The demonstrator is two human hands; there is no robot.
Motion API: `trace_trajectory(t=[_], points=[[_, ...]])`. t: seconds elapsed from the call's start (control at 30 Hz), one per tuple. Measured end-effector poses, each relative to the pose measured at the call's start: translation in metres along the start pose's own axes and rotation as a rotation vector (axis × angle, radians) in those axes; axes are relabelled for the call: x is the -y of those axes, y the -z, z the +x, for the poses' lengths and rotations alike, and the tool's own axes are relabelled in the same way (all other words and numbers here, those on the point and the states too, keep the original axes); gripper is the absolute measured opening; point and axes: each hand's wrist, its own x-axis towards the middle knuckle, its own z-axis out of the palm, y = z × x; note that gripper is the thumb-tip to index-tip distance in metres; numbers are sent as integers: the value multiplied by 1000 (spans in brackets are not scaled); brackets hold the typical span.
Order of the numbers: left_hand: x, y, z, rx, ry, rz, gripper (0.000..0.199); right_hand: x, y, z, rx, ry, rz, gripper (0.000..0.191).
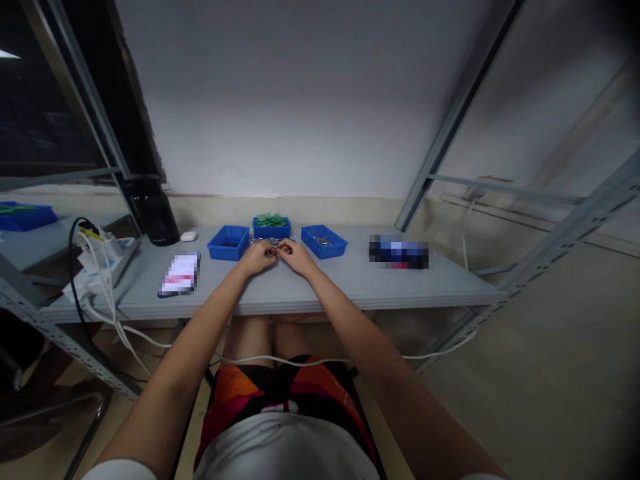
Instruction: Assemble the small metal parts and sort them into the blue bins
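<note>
My left hand (259,258) and my right hand (295,256) meet over the grey table (280,290), fingertips close together. Both have bent, closed fingers; whatever they pinch is too small to make out. Just behind them lies a pile of small metal pieces (273,241), partly covered by my hands. Around it stand three blue trays: the left one (229,252) with dark contents, the back one (271,232) with green pieces (271,220), and the right one (331,251) holding small metal parts (321,239).
Left on the table are a phone (181,274), a white case (189,236), a black bottle (156,217) and a white power strip (107,267) with cables. A pixelated dark object (399,253) lies at the right. Metal shelf posts (450,127) flank the table.
</note>
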Motion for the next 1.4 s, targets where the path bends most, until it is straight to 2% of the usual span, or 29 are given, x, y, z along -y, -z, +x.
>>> trace_trajectory(t=[0.17, 0.3, 0.4, 0.53, 0.73, 1.0, 1.4], points=[[2, 1, 0, 22, 14, 9, 14, -1, 2, 1, 5, 4, -24, 14], [3, 3, 0, -49, 70, 17, 18, -9, 4, 3, -14, -74, -61, 15], [1, 4, 0, -91, 70, 16, 19, -18, 4, 4, 66, -101, -54, 16], [-1, 5, 0, -89, 41, -10, 18, -23, 0, 2, 130, -42, -28, 16], [-4, 6, 0, -81, 23, -26, 17, -17, 0, 0, 156, 30, -25, 16], [-6, 5, 0, -60, -23, -60, 17, -14, 1, 0, 160, 95, -128, 14], [-6, 6, 0, -57, -48, -71, 17, -13, 1, 1, 141, 80, -176, 14]])
